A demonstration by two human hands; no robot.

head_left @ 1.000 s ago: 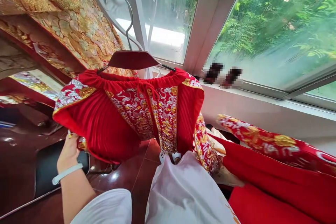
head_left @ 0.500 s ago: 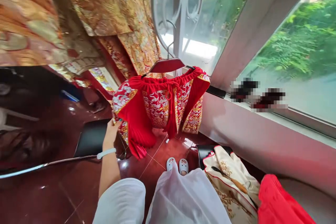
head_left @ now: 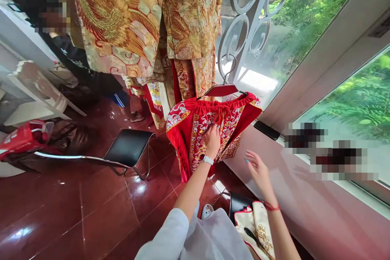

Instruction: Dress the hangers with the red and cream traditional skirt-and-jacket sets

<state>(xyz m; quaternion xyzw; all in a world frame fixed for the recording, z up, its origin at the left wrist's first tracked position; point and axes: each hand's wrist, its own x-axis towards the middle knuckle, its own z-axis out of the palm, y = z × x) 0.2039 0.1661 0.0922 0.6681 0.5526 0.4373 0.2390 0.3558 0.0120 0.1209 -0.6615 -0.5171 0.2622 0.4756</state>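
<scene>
A red embroidered skirt (head_left: 189,124) hangs from a dark red hanger (head_left: 221,89) hooked on the white window grille (head_left: 252,28). My left hand (head_left: 212,139), with a white band at the wrist, is pressed against the skirt's embroidered front panel, fingers curled into the cloth. My right hand (head_left: 258,169) hovers open just right of the skirt, fingers spread, holding nothing; a red string circles its wrist.
Gold embroidered robes (head_left: 137,20) hang at upper left. A black chair (head_left: 129,150) stands on the dark red tiled floor. Another person (head_left: 61,48) in black sits at far left. A cream embroidered garment (head_left: 258,227) lies on a stool. A phone (head_left: 266,130) rests on the sill.
The view pulled back and swung left. My left hand moved from the skirt's left hem to its front panel. My right hand came into view beside the skirt.
</scene>
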